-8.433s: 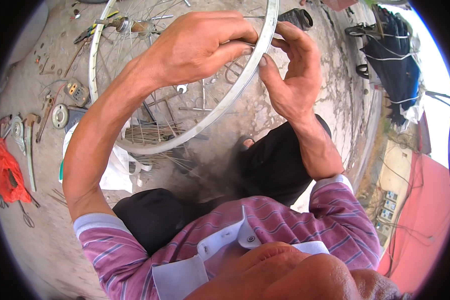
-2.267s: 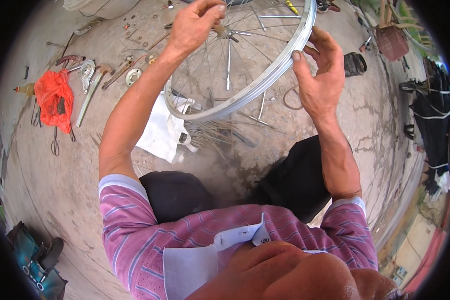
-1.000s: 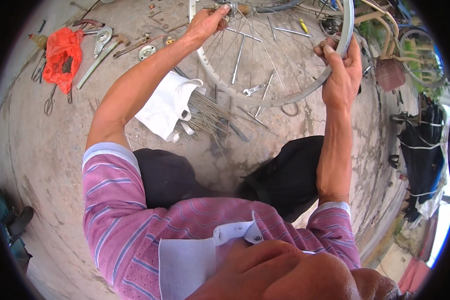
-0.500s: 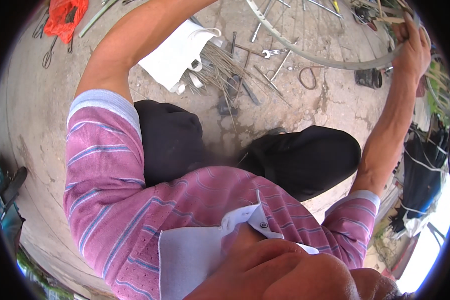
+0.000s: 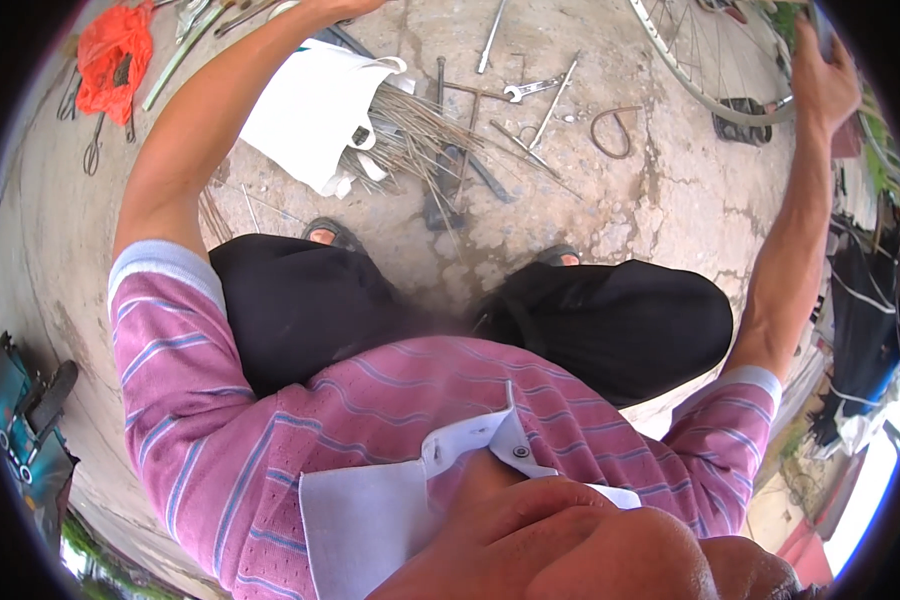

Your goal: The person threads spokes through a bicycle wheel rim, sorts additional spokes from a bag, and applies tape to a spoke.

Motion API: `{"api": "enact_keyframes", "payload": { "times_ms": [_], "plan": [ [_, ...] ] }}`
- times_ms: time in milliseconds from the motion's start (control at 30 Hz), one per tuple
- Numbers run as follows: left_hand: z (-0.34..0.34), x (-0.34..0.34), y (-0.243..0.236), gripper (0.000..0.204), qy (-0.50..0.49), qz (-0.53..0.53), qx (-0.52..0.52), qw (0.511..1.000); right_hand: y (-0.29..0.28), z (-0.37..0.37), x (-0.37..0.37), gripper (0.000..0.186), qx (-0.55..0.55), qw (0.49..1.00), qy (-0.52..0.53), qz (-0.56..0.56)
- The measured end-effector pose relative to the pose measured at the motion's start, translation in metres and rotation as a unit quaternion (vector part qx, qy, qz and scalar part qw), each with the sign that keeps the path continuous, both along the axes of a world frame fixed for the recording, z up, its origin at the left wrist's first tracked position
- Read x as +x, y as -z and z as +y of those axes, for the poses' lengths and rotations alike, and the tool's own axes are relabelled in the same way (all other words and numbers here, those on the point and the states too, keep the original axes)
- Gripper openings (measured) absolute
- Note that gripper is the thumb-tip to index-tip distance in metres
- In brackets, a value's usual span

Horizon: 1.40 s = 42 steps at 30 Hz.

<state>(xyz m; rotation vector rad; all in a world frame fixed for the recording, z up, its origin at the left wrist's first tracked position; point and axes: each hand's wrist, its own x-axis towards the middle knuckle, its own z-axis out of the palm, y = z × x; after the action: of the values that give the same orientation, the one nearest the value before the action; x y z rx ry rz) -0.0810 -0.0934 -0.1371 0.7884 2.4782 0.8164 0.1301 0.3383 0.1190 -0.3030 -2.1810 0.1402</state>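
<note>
At the upper right, my right hand [image 5: 828, 90] is closed around the edge of a bicycle wheel rim [image 5: 692, 88]. Thin spokes show inside the rim, and its upper part runs out of the picture. My left hand [image 5: 342, 6] is at the top edge, mostly cut off, so its fingers are hidden; it is apart from the visible part of the wheel. Below that hand lies a white bag [image 5: 295, 115] with a bundle of thin metal spokes [image 5: 410, 125] spilling from its mouth.
On the concrete lie a wrench [image 5: 532, 90], thin metal rods [image 5: 555, 105], a bent brown loop [image 5: 610, 135] and a hammer-like tool [image 5: 445, 195]. A black container [image 5: 740, 125] stands behind the rim. An orange-red plastic bag [image 5: 110, 60] is at far left, dark bundled material [image 5: 863, 285] at right.
The wheel has swung to the right and away from the middle, still in my right hand. My left hand has come down slightly into view, and my left knee has shifted left.
</note>
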Motion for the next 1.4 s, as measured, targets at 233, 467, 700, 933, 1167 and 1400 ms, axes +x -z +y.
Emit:
{"api": "enact_keyframes", "payload": {
  "times_ms": [233, 467, 700, 933, 1167, 1400],
  "plan": [
    [-0.009, -0.012, 0.011, 0.044, 0.105, 0.046, -0.081, 0.990, 0.051, 0.027, 0.026, 0.051, -0.129, 0.990, 0.024, -0.048],
    [-0.008, 0.004, 0.005, 0.041, 0.089, 0.045, -0.136, 0.986, 0.042, 0.057, 0.032, 0.046, -0.178, 0.974, 0.088, -0.110],
    [-0.067, -0.015, 0.051, 0.057, 0.110, 0.111, -0.107, 0.982, 0.073, 0.130, 0.099, 0.035, -0.255, 0.959, 0.122, -0.031],
    [-0.071, 0.015, 0.021, 0.054, 0.051, -0.104, -0.088, 0.989, 0.127, 0.111, 0.234, 0.016, -0.458, 0.880, 0.080, 0.101],
    [-0.062, 0.012, 0.025, 0.052, 0.054, -0.109, -0.092, 0.988, 0.212, 0.085, 0.350, 0.012, -0.618, 0.756, 0.037, 0.211],
    [-0.065, 0.009, 0.031, 0.046, -0.016, -0.183, -0.083, 0.980, 0.281, 0.004, 0.372, 0.033, -0.689, 0.631, 0.265, 0.240]
  ]
}}
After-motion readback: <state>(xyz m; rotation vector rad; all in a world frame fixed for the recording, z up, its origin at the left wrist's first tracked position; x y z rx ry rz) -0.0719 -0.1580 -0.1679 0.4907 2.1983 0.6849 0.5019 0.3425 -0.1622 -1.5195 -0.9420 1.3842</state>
